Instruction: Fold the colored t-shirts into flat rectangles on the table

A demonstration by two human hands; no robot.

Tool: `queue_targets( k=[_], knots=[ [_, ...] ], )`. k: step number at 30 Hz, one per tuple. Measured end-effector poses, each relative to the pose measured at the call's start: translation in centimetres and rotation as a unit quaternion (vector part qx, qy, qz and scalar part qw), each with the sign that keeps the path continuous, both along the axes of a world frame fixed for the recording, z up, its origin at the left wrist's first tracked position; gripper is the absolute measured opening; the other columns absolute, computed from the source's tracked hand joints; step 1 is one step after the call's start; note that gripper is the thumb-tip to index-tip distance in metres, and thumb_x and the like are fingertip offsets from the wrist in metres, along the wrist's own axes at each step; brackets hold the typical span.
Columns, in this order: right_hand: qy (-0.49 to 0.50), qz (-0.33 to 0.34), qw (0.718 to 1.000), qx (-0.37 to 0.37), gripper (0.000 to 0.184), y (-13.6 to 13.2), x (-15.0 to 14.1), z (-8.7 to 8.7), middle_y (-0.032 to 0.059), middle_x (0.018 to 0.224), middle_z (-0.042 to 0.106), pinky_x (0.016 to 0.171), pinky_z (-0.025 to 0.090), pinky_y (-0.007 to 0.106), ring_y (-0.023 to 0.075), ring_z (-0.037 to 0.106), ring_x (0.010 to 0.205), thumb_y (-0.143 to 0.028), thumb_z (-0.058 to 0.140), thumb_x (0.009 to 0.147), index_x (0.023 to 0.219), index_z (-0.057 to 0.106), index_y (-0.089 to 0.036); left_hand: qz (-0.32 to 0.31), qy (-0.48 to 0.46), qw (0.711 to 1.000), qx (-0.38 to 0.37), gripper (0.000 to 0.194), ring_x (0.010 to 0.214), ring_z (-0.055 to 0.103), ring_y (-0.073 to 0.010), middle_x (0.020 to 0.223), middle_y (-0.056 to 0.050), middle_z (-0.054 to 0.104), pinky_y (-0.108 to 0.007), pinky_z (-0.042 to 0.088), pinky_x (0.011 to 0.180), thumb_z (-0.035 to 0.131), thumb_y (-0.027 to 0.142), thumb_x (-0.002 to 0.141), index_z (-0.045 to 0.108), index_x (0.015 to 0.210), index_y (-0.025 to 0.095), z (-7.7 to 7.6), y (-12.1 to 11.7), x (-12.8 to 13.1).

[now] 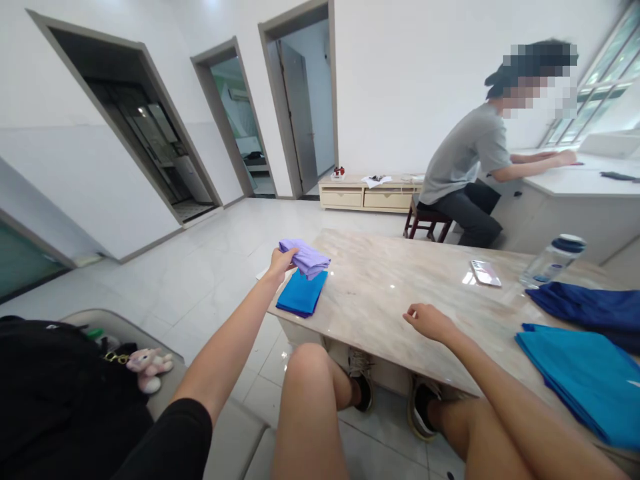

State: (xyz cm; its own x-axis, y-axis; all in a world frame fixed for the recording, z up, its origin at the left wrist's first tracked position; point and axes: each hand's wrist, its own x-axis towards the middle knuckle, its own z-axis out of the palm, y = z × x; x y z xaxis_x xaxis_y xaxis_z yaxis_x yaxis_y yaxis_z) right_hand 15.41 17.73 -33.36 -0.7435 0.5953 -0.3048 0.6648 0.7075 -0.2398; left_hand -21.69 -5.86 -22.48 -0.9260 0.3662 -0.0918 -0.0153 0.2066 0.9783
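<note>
We can read no text, label, brand or number at this moment. Water bottle (553, 261) at right end of the marble table (380, 287): its markings are too blurred to make out. Papers (376, 181) on the far low cabinet (367, 199): too small to tell whether they bear any writing.

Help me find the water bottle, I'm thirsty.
Head view: the water bottle sits on the right of the table, behind the dark blue cloth, beside the phone.
</note>
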Motion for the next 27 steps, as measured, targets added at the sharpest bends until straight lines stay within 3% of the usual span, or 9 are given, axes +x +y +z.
queue_targets(
  k=[2,6,9,12,15,17,20,22,27],
  knots=[
    [-0.002,0.003,1.0,-0.005,0.039,0.5,0.0,-0.2,0.0194,0.125,0.081,0.093,0.053,0.035,0.0301,0.077,0.115,-0.036,0.051,0.113,0.122,0.082,-0.013,0.01,-0.001,0.999,-0.037,0.041,0.09,0.076,-0.018,0.11,-0.013,0.08,-0.033,0.065,0.083,0.082,0.028,0.094,0.064,0.128,0.013,-2.3,-1.6,0.3],
    [0.004,0.027,0.999,-0.034,0.038,0.8,-0.1,-0.7,0.019,0.111,0.083,0.091,0.052,0.034,0.029,0.079,0.105,-0.035,0.055,0.112,0.124,0.081,-0.011,0.04,0.004,0.984,-0.174,0.058,0.098,0.079,-0.0292,0.114,-0.023,0.079,-0.043,0.066,0.084,0.075,0.029,0.097,0.05,0.146,0.007,-9.2,-6.2,2.8],
    [0.01,0.041,0.998,-0.044,0.035,0.5,0.2,-0.7,0.0175,0.109,0.083,0.088,0.052,0.033,0.0286,0.079,0.103,-0.036,0.058,0.11,0.123,0.081,-0.012,0.049,0.049,0.963,-0.259,0.062,0.128,0.073,-0.04,0.135,-0.031,0.071,-0.053,0.058,0.107,0.069,0.027,0.099,0.045,0.153,0.007,-12.9,-8.6,4.4],
    [0.003,0.051,0.998,-0.042,0.035,-0.3,0.1,-0.1,0.0167,0.112,0.083,0.087,0.051,0.034,0.0289,0.079,0.103,-0.038,0.058,0.11,0.123,0.08,-0.014,-0.011,0.176,0.932,-0.317,0.053,0.152,0.055,-0.0382,0.157,-0.026,0.06,-0.051,0.045,0.125,0.062,0.03,0.103,0.051,0.153,0.016,-13.3,-7.9,3.9],
    [-0.013,0.06,0.998,-0.035,0.037,-1.2,-0.6,0.9,0.0172,0.116,0.082,0.086,0.051,0.036,0.0302,0.078,0.106,-0.038,0.054,0.112,0.128,0.077,-0.014,-0.102,0.311,0.843,-0.427,0.043,0.151,0.055,-0.0362,0.154,-0.021,0.062,-0.049,0.043,0.125,0.052,0.036,0.108,0.059,0.147,0.02,-12.2,-4.9,1.2],
    [-0.025,0.065,0.997,-0.029,0.037,-1.8,-1.4,1.4,0.0169,0.118,0.082,0.085,0.051,0.035,0.0305,0.078,0.109,-0.038,0.053,0.112,0.13,0.076,-0.015,-0.107,0.305,0.813,-0.485,0.046,0.146,0.059,-0.0383,0.151,-0.025,0.064,-0.05,0.047,0.119,0.051,0.041,0.109,0.059,0.147,0.016,-11.8,-2.9,-1.1],
    [-0.032,0.069,0.997,-0.03,0.035,-2.3,-2.4,1.7,0.0162,0.118,0.081,0.082,0.05,0.033,0.0301,0.079,0.108,-0.039,0.055,0.112,0.131,0.076,-0.018,-0.103,0.227,0.813,-0.526,0.057,0.127,0.072,-0.0424,0.133,-0.03,0.074,-0.046,0.057,0.099,0.065,0.054,0.1,0.065,0.135,0.008,-12.8,-1.2,-4.2],
    [-0.024,0.072,0.996,-0.035,0.035,-2.5,-2.9,1.8,0.0159,0.118,0.081,0.081,0.05,0.033,0.0302,0.079,0.106,-0.041,0.056,0.112,0.13,0.076,-0.019,-0.12,0.192,0.813,-0.537,0.056,0.113,0.078,-0.041,0.114,-0.025,0.08,-0.041,0.058,0.088,0.072,0.061,0.094,0.072,0.119,0.011,-14.0,-1.1,-5.5],
    [0.016,0.084,0.995,-0.045,0.036,-2.8,-3.4,2.0,0.0142,0.112,0.082,0.083,0.052,0.035,0.0308,0.079,0.105,-0.043,0.056,0.11,0.129,0.077,-0.021,-0.16,0.218,0.829,-0.489,0.033,0.11,0.078,-0.0339,0.107,-0.016,0.082,-0.035,0.055,0.091,0.072,0.051,0.095,0.072,0.101,0.018,-15.7,-2.0,-5.9]
  ],
)
